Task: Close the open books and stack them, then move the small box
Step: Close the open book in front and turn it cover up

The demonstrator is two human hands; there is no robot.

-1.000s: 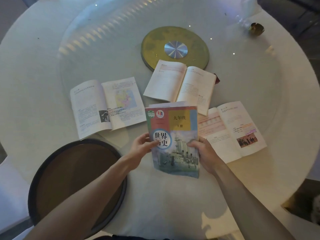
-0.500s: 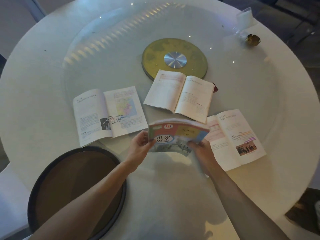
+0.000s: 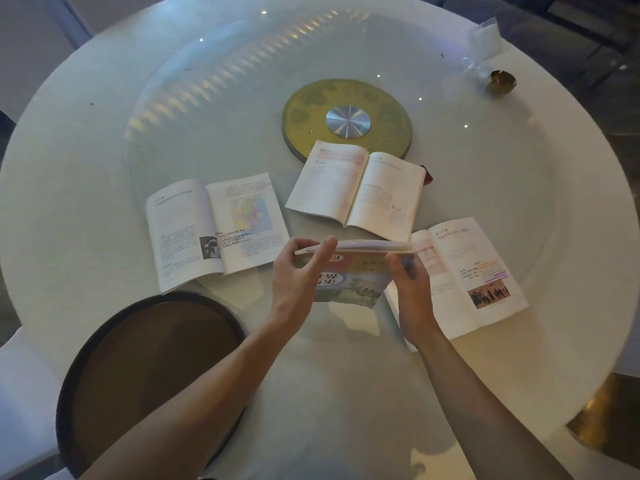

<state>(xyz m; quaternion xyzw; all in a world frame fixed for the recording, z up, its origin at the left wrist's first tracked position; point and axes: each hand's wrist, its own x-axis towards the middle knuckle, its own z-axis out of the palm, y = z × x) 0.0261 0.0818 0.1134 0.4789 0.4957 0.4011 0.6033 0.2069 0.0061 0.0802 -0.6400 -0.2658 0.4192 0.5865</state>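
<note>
A closed book with a colourful cover (image 3: 353, 278) is held above the table, tilted so its top edge points at me. My left hand (image 3: 299, 271) grips its left side and my right hand (image 3: 410, 289) grips its right side. Three books lie open on the round table: one with a map page at the left (image 3: 214, 230), one in the middle (image 3: 356, 192) by the golden disc, and one at the right (image 3: 474, 271) with a photo, partly under my right hand. A small dark red thing (image 3: 426, 174) peeks out behind the middle book.
A golden disc (image 3: 311, 109) with a metal hub sits at the centre of the glass turntable. A dark round tray (image 3: 145, 368) lies near the front left edge. A clear bag (image 3: 483, 39) and a small golden object (image 3: 500, 81) sit at the far right.
The closed book has tipped from upright, cover facing me, to nearly flat, and moved away from me. Both hands kept their grip.
</note>
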